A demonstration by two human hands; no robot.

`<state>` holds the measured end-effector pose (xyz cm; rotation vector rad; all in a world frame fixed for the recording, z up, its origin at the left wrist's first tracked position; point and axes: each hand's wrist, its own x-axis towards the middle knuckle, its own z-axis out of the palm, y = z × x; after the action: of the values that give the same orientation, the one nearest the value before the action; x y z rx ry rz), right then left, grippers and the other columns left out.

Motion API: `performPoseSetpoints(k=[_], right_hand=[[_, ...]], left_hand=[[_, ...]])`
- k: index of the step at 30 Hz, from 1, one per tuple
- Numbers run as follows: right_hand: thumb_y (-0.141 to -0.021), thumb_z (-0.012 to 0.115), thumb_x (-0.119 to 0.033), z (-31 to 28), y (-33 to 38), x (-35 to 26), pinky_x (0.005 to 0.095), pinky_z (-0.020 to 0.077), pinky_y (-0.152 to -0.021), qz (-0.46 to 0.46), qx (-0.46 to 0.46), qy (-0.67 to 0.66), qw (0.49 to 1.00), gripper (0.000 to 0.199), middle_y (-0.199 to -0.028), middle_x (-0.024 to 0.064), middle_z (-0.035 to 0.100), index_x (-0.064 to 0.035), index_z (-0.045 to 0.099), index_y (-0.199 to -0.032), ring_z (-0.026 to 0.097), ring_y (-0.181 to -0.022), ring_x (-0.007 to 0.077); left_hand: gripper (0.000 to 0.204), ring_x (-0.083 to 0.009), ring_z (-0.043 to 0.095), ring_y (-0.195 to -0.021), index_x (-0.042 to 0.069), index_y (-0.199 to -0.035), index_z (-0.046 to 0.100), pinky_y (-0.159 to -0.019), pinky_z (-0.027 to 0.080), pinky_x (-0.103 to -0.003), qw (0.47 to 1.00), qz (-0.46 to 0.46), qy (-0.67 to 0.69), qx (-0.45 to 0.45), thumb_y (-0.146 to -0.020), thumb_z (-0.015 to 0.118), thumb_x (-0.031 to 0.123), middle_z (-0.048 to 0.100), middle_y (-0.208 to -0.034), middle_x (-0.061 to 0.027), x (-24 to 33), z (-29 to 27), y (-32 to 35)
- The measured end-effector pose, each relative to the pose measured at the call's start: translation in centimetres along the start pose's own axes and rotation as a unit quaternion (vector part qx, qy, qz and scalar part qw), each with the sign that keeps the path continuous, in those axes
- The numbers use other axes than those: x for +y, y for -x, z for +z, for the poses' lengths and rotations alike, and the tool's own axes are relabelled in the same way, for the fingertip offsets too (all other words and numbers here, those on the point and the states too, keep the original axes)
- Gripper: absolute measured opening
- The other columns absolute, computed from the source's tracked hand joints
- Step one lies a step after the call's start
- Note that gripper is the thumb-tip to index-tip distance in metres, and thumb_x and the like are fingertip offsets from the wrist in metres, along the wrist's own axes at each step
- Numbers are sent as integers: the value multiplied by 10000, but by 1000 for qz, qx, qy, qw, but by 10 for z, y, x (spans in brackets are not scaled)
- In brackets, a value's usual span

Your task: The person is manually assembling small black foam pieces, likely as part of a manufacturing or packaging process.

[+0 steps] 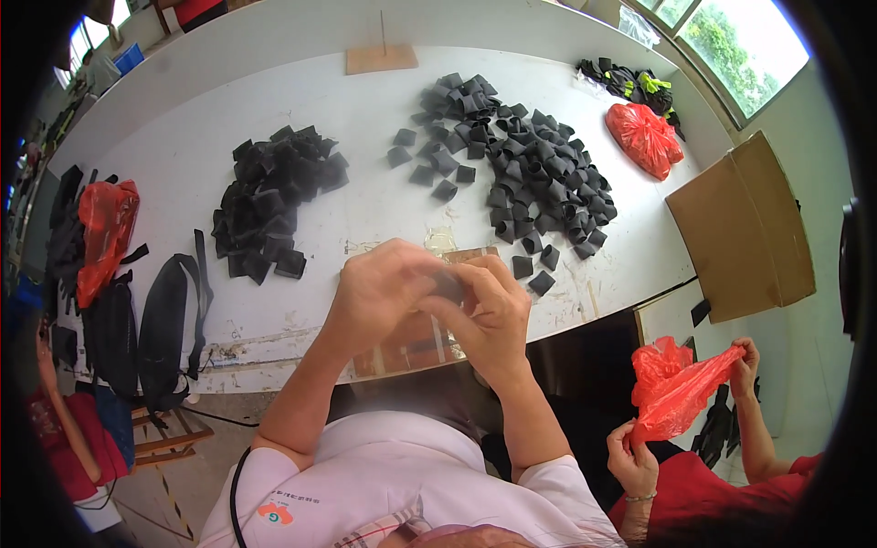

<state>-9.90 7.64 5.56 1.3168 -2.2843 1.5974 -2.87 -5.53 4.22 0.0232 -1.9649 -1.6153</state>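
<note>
My left hand [379, 285] and my right hand [491, 309] meet above the near edge of the white table. Between them is a small black fabric piece [448, 286], pinched by the fingers of both hands and partly hidden by them. The left hand is slightly smeared. Beyond my left hand lies a heap of flattened black fabric pieces [279, 196]. To the right of it spreads a larger heap of puffed-out black fabric loops [548, 178]. Several single ones lie loose around its edges. Beneath my hands, a brown taped board [402, 342] lies at the table edge.
A knotted red plastic bag [644, 139] and a cardboard box [744, 228] stand at the right. Black straps [169, 333] and a red bag [108, 233] lie far left. At the back is a wooden block with a spike [382, 59]. A co-worker's hands [632, 461] stretch a red bag [676, 388].
</note>
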Motion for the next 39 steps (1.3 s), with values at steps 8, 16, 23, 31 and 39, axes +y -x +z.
performPoseSetpoints(k=[8, 16, 23, 31, 39], right_hand=[[-667, 723, -134, -5, -8, -12, 257, 387, -466, 25, -6, 4, 1000, 213, -673, 44, 493, -25, 592, -795, 475, -529, 143], [-717, 638, -33, 14, 12, 20, 285, 391, -477, -5, 35, -24, 999, 67, -655, 64, 478, -13, 584, -750, 485, -557, 174], [-720, 634, -26, 11, 7, 13, 282, 381, -466, -23, 48, -5, 999, 62, -670, 76, 486, -7, 583, -750, 482, -546, 188], [-670, 690, -53, 2, 2, 5, 249, 400, -483, 16, 1, -35, 999, 251, -690, 54, 523, -13, 599, -900, 494, -550, 132], [-678, 673, -41, -4, -10, -18, 281, 436, -518, -52, 27, -6, 998, 287, -733, 83, 557, 12, 576, -942, 538, -621, 190]], left_hand=[[77, -118, 529, -729, -1, -825, 606, -662, 426, -216, 1000, 0, -21, 20, -761, 587, -39, 577, -790, -71, -2, 0, 2], [94, -123, 522, -707, 2, -841, 608, -632, 421, -211, 994, 35, -103, -8, -774, 565, -48, 568, -784, -81, 1, 2, 2], [102, -161, 550, -759, 11, -895, 612, -700, 440, -251, 999, -21, 21, -19, -803, 575, 35, 583, -846, -94, 6, 8, 0], [168, -245, 514, -973, 57, -916, 610, -853, 441, -356, 842, -108, 526, 48, -809, 591, 185, 573, -937, -103, -15, 0, 5], [174, -222, 554, -900, 51, -946, 624, -831, 436, -361, 859, -108, 495, 75, -842, 555, 172, 603, -931, -117, -17, 6, 7]])
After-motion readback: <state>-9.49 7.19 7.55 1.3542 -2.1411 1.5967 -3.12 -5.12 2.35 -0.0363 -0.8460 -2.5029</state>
